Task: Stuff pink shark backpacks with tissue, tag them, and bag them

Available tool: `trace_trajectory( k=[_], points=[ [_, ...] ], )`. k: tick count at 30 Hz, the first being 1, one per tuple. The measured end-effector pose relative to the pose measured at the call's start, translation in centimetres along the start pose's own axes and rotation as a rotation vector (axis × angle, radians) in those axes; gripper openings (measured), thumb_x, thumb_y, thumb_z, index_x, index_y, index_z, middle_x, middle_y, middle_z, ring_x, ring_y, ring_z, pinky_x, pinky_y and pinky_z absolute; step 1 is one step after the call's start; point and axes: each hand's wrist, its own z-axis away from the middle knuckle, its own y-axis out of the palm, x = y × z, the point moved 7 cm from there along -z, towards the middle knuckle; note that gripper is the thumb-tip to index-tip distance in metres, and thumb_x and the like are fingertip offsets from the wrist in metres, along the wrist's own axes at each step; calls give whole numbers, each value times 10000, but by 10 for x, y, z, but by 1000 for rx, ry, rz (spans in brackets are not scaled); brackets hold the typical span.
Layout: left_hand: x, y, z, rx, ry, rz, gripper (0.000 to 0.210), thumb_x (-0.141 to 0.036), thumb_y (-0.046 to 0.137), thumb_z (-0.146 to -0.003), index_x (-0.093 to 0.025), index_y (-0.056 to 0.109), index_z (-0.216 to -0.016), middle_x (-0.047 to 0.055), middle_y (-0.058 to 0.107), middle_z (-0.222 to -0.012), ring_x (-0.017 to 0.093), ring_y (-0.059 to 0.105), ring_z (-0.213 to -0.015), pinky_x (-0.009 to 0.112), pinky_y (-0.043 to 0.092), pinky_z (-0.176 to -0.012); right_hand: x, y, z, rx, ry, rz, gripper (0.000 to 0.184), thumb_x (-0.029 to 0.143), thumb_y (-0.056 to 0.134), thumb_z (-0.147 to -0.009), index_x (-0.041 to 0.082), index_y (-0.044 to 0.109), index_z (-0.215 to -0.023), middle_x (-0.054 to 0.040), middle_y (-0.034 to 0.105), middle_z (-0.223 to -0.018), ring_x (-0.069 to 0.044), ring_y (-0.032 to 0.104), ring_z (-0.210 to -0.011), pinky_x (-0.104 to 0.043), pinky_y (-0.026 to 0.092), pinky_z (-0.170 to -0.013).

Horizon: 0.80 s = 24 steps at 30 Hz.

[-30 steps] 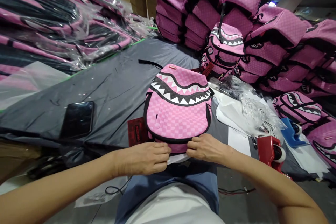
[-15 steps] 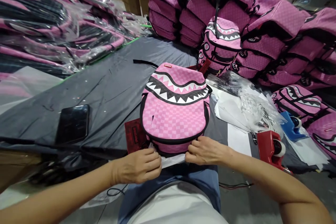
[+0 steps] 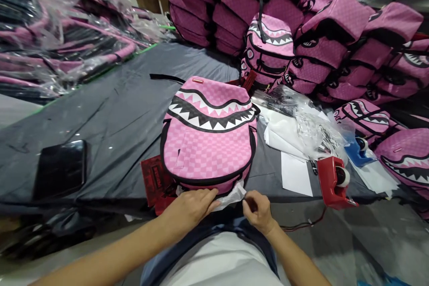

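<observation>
A pink checkered backpack point(image 3: 204, 154) with a black-and-white shark-mouth band lies on its back, its bottom facing me. A thin, crumpled white sheet point(image 3: 233, 196) shows along its bottom edge. My left hand point(image 3: 191, 208) is closed at that edge, fingers together over the sheet. At the sheet's right end my right hand point(image 3: 258, 211) is curled in a pinch, thumb and forefinger at its tip. Partly under the backpack's left side sits a dark red packet point(image 3: 156, 178) with lettering.
A black phone point(image 3: 60, 167) lies on the grey-covered table point(image 3: 110, 116) at left. Red point(image 3: 331, 183) and blue point(image 3: 360, 149) tape dispensers stand right, beside white papers point(image 3: 296, 174) and clear bags point(image 3: 311, 127). Behind are stacked pink backpacks point(image 3: 234, 13); plastic-wrapped ones point(image 3: 94, 40) lie at left.
My right hand has moved off the backpack's lower right corner, drawing the white sheet's end outward. My left hand has shifted onto the bottom edge. The view has turned slightly right.
</observation>
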Motion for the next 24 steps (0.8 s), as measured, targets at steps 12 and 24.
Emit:
trace_trajectory(
  k=[12,24],
  points=[
    [11,45,-9,620,-534,402,343,-393,518,-984,-190,625,-729,5,671,-625,153,626,-576,244,309,-565,-35,51,-11,-274,873,-794,505,723,592,-813,237,463,-773,61,461,-623,-109,451,-510,-222,414,-459],
    [24,69,-58,199,-246,-9,206,-303,612,-953,-171,671,-806,11,662,-612,165,608,-525,269,311,-510,5,-18,-77,24,-199,228,169,288,490,-1016,206,618,-1090,-89,682,-974,-217,630,-984,-384,482,-944]
  ],
)
